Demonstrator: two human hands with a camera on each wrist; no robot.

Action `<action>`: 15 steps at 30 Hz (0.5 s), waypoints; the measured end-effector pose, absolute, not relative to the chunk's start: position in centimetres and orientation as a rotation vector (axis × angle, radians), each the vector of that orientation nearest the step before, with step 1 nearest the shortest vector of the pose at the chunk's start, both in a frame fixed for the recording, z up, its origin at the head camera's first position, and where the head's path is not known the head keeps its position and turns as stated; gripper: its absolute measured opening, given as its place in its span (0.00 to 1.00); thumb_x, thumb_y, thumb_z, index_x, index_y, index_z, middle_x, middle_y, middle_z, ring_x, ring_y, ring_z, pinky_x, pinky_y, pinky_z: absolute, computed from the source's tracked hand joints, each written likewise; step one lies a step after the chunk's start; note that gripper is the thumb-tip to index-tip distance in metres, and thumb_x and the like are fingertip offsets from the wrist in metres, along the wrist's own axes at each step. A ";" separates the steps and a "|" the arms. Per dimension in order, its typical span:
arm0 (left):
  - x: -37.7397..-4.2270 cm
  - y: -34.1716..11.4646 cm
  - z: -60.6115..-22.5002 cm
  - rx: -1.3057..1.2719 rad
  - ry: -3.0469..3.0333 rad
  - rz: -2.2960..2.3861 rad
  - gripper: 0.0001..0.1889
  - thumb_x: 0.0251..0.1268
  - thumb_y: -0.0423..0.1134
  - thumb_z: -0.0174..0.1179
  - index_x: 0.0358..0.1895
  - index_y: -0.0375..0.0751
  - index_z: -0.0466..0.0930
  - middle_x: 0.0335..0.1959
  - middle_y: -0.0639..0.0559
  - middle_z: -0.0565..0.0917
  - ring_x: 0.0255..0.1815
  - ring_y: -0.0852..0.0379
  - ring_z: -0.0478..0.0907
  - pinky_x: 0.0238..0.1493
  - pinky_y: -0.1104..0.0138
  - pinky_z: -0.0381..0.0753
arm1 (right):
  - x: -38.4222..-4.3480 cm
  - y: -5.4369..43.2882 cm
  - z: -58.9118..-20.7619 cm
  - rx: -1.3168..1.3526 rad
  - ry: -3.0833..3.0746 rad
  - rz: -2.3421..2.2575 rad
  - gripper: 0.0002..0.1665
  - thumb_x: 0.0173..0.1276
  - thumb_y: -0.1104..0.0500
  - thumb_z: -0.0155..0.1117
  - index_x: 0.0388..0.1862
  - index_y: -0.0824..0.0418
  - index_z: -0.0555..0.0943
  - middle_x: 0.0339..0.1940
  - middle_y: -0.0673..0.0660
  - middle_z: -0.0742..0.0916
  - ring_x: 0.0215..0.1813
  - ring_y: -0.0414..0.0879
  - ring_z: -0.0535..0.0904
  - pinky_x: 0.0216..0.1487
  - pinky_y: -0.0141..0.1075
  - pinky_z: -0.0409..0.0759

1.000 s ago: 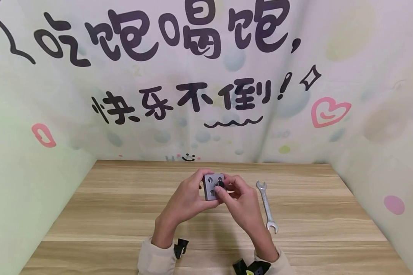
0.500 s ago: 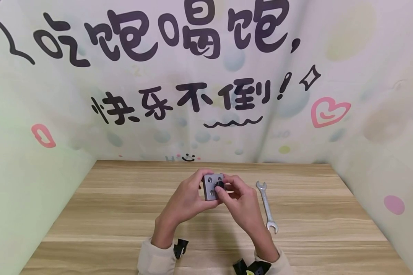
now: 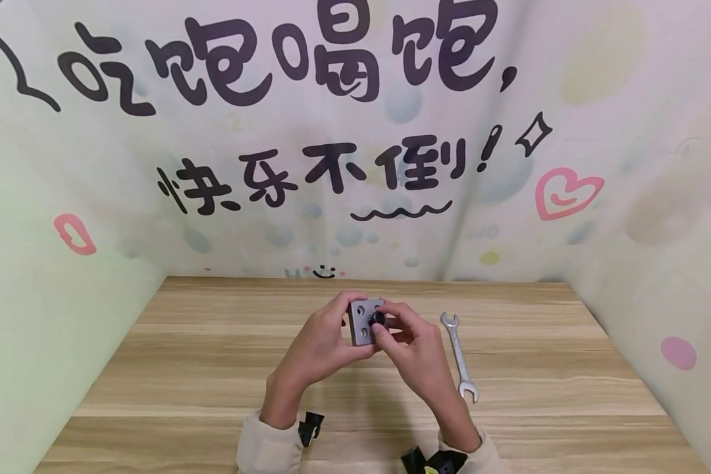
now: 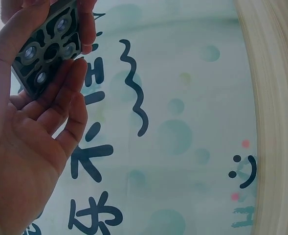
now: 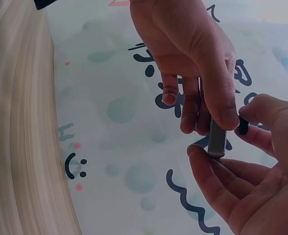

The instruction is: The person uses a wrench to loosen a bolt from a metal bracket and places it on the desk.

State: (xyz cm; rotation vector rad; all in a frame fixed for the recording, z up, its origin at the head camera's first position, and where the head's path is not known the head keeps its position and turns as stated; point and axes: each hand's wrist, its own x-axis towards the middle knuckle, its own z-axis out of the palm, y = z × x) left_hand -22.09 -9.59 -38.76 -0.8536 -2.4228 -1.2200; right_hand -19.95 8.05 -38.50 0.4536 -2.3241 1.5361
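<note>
My left hand (image 3: pixel 320 342) grips a grey square plate (image 3: pixel 359 321) by its edges, above the wooden table. Round holes show near the corners of its front face. In the left wrist view the plate's ribbed back (image 4: pixel 51 52) is visible, with a dark round centre. The thumb and forefinger of my right hand (image 3: pixel 417 342) pinch a small black round knob (image 3: pixel 379 318) at the front of the plate. Seen edge-on in the right wrist view, the plate (image 5: pixel 216 142) lies between both hands, with the black knob (image 5: pixel 243 125) beside it.
A silver double open-ended wrench (image 3: pixel 461 359) lies on the wooden table (image 3: pixel 184 355), right of my right hand. A white printed backdrop (image 3: pixel 308 237) rises behind the table and along both sides. Black devices (image 3: pixel 311 429) sit at both cuffs.
My right thumb and forefinger have shifted slightly around the black knob, and more of its round end shows. The left hand and the plate stay nearly where they were.
</note>
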 end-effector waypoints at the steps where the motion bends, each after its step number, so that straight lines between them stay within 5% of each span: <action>1: -22.1 -9.6 -38.8 -0.853 -2.423 -1.219 0.35 0.47 0.38 0.78 0.60 0.39 0.70 0.46 0.46 0.83 0.38 0.54 0.80 0.37 0.69 0.81 | -19.9 8.0 -38.5 0.456 -2.325 1.534 0.13 0.65 0.66 0.67 0.48 0.58 0.84 0.55 0.59 0.86 0.44 0.48 0.87 0.39 0.33 0.84; 15: -22.1 -9.6 -38.7 -0.843 -2.406 -1.209 0.35 0.46 0.37 0.78 0.59 0.38 0.71 0.46 0.47 0.83 0.38 0.58 0.80 0.38 0.68 0.82 | -19.8 8.0 -38.4 0.511 -2.327 1.513 0.16 0.66 0.69 0.63 0.52 0.61 0.84 0.56 0.61 0.85 0.44 0.49 0.87 0.39 0.35 0.85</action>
